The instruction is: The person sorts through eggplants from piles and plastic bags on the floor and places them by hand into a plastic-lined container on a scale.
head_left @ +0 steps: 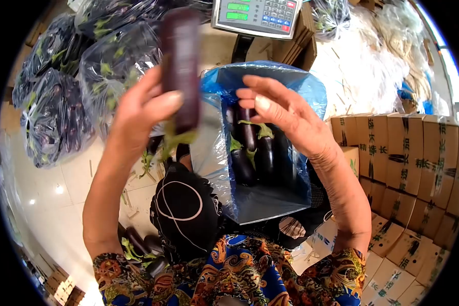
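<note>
My left hand (pixel 144 104) grips a long dark purple eggplant (pixel 182 66), held up to the left of the box and slightly blurred. Its green stem end points down. Over the box's right side hovers my right hand (pixel 290 115), fingers parted and loosely bent, with nothing seen in it. Beneath that hand, several eggplants (pixel 264 159) with green caps lie inside the box. A blue plastic liner (pixel 311 89) covers the box's walls and folds out over its rim. My right hand hides part of the inside.
A scale display (pixel 255 18) stands beyond the box. Clear bags of eggplants (pixel 56 117) crowd the left and back. Loose eggplants (pixel 137 242) lie on the floor by my left elbow. Stacked printed cartons (pixel 405 153) line the right side. Bundled pale strips (pixel 418 56) sit at the back right.
</note>
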The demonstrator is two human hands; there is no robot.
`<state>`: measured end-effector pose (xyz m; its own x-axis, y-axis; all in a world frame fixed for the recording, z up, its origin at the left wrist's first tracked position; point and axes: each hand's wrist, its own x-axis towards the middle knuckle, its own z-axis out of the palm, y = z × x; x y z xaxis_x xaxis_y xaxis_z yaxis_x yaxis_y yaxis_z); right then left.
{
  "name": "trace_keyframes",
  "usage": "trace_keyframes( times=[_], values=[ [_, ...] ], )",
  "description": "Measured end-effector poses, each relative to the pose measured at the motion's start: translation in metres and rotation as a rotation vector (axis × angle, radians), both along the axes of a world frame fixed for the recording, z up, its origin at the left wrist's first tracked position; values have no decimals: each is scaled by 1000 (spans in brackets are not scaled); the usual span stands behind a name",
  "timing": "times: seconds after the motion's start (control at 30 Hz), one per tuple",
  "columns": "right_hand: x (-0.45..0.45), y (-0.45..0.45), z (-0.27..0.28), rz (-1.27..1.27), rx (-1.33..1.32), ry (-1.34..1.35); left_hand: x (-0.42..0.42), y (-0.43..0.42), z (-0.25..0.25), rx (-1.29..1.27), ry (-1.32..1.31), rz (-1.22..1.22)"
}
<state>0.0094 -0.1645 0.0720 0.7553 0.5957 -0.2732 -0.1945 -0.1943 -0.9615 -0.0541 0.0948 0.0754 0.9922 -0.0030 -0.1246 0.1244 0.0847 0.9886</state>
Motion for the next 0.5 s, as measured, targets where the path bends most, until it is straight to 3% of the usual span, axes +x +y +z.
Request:
trace_keyframes(
  times=[0.1,0.13,0.2,0.23,0.27,0.33,0.43,0.5],
  values=[
    [-1,5,34,-11,185,91,26,-54,15,-83,38,-325],
    [-1,0,31,-140,142,118,28,-68,13,-146,57,-380],
    [9,-25,14,-138,212,232,32,-78,6,-149,164,-482],
    [12,-39,7,-93,114,157,32,-79,0,-178,248,-517],
    [14,-53,-13,-180,-148,42,32,-79,-8,-204,334,-548],
    [14,-75,-37,-88,-503,-319,28,-81,-30,-246,476,-552],
    [10,-96,-78,42,-849,-767,30,-85,-54,-131,636,-597],
    [12,-102,-89,81,-1029,-763,32,-95,-75,-162,651,-611]
  ],
)
